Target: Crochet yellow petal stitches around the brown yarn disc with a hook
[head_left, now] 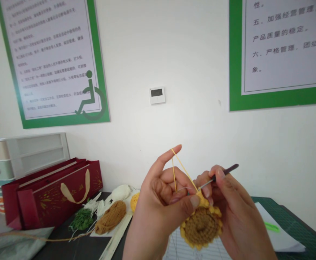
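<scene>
My left hand (163,202) pinches the upper edge of a round crochet piece (201,227), brown in the middle with a yellow scalloped rim. Its index finger is raised, and a strand of yellow yarn (185,168) loops over it and runs down to the piece. In my right hand (228,195) is a crochet hook (229,169) with a dark handle. The hook's metal shaft points down and left, its tip at the yellow stitches where the strand meets them. Fingers of my right hand are close against the top of the piece.
On the dark table to the left lie a brown yarn skein (111,216), green yarn (82,218), white yarn (120,193) and a yellow ball (134,202). A red gift bag (63,195) stands before plastic drawers (39,148). Paper (282,231) with a bright green item (272,226) lies right.
</scene>
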Action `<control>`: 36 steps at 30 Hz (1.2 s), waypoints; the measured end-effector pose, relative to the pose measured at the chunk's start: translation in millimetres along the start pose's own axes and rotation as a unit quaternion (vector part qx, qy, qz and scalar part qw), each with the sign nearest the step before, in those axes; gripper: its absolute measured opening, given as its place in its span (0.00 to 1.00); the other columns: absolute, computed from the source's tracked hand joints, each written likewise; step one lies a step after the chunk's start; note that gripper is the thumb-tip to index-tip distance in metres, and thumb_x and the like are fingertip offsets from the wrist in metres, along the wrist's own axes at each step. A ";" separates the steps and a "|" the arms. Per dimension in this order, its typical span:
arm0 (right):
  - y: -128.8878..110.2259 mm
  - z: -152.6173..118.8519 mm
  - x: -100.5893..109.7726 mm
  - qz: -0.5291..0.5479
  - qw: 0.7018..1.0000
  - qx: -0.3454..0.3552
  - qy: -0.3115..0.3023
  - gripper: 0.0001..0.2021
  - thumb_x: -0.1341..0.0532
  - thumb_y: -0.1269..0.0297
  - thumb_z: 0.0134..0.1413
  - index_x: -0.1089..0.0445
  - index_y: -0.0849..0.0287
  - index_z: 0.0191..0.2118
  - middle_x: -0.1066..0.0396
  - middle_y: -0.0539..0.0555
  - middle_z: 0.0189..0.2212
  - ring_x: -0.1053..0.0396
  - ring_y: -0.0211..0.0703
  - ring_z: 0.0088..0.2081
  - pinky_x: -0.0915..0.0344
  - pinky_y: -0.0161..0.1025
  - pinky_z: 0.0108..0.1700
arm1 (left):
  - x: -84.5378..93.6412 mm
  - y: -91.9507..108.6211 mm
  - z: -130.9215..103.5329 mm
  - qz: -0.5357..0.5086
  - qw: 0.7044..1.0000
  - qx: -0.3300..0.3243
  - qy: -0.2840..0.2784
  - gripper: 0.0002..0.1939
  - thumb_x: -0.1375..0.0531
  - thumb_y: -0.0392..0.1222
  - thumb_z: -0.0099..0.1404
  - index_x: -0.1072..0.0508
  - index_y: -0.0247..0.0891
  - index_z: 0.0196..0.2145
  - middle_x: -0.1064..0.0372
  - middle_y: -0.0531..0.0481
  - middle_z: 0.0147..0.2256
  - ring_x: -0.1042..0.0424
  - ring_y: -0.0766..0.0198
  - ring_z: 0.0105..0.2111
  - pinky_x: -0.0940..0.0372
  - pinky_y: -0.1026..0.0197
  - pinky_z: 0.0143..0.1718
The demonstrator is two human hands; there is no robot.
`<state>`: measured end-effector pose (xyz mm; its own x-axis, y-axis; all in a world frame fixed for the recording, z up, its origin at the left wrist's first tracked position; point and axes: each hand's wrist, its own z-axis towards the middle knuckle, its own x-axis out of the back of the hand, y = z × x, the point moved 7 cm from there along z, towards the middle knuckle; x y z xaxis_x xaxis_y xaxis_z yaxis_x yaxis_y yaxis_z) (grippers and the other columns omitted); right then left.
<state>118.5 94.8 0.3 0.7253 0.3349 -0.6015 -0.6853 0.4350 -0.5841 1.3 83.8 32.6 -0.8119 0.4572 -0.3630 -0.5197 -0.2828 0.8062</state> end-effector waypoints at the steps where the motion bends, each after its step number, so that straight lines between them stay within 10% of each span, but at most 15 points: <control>1: -2.3 0.5 2.8 -0.022 1.000 0.012 0.013 0.14 0.38 0.54 0.65 0.29 0.56 0.30 0.32 0.49 0.24 0.36 0.36 0.26 0.36 0.34 0.29 | 0.3 1.1 -0.6 0.014 1.000 -0.005 0.010 0.48 0.28 0.21 0.50 0.34 0.47 0.65 0.27 0.55 0.28 0.40 0.76 0.22 0.45 0.71 0.26; 7: -19.0 0.1 5.5 -0.134 0.984 0.108 -0.043 0.09 0.35 0.59 0.64 0.30 0.54 0.32 0.31 0.49 0.28 0.34 0.36 0.30 0.34 0.33 0.33 | 4.8 5.0 -2.1 0.041 0.998 -0.019 0.040 0.58 0.26 0.25 0.51 0.48 0.52 0.71 0.28 0.55 0.29 0.40 0.73 0.22 0.41 0.68 0.28; 13: -29.8 -8.0 -1.4 -0.210 0.956 0.198 -0.050 0.04 0.33 0.67 0.61 0.27 0.51 0.36 0.27 0.50 0.33 0.29 0.40 0.33 0.32 0.37 0.32 | -2.0 3.5 -5.4 0.033 0.998 -0.025 0.041 0.54 0.26 0.26 0.51 0.42 0.55 0.69 0.28 0.57 0.28 0.36 0.71 0.23 0.39 0.68 0.28; 15: -42.4 -15.3 -3.2 -0.290 0.911 0.292 -0.022 0.06 0.34 0.71 0.60 0.26 0.50 0.37 0.26 0.51 0.33 0.28 0.43 0.35 0.32 0.40 0.34 | -5.5 3.4 -6.8 0.039 0.997 -0.051 0.053 0.51 0.27 0.26 0.52 0.40 0.52 0.68 0.26 0.56 0.29 0.34 0.70 0.24 0.37 0.67 0.29; 19: -53.8 -32.0 -14.1 -0.511 0.711 0.481 -0.034 0.14 0.32 0.76 0.54 0.25 0.45 0.38 0.23 0.50 0.33 0.27 0.45 0.34 0.32 0.47 0.36 | -6.3 -4.2 -4.5 0.039 0.993 -0.074 0.084 0.48 0.28 0.27 0.54 0.41 0.43 0.68 0.27 0.55 0.27 0.29 0.65 0.27 0.35 0.65 0.29; 22: -53.4 -35.3 -6.3 -0.523 0.667 0.529 -0.036 0.17 0.32 0.77 0.52 0.25 0.42 0.39 0.23 0.48 0.34 0.27 0.44 0.35 0.31 0.47 0.39 | -6.4 -13.0 1.6 0.015 0.997 -0.042 0.063 0.50 0.27 0.26 0.51 0.43 0.37 0.68 0.26 0.55 0.27 0.31 0.66 0.24 0.36 0.65 0.27; 36: -43.9 -18.7 2.2 -0.311 0.879 0.362 -0.004 0.01 0.33 0.61 0.61 0.25 0.47 0.37 0.27 0.50 0.34 0.24 0.46 0.39 0.28 0.48 0.41 | -8.3 -14.5 6.3 -0.021 0.998 0.056 -0.006 0.47 0.26 0.23 0.46 0.34 0.34 0.63 0.24 0.54 0.27 0.35 0.72 0.18 0.46 0.68 0.21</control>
<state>148.9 60.8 14.4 0.9468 -0.1516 -0.2838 0.0635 0.9527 -0.2971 17.2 89.4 26.8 -0.7868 0.4763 -0.3925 -0.5192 -0.1671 0.8382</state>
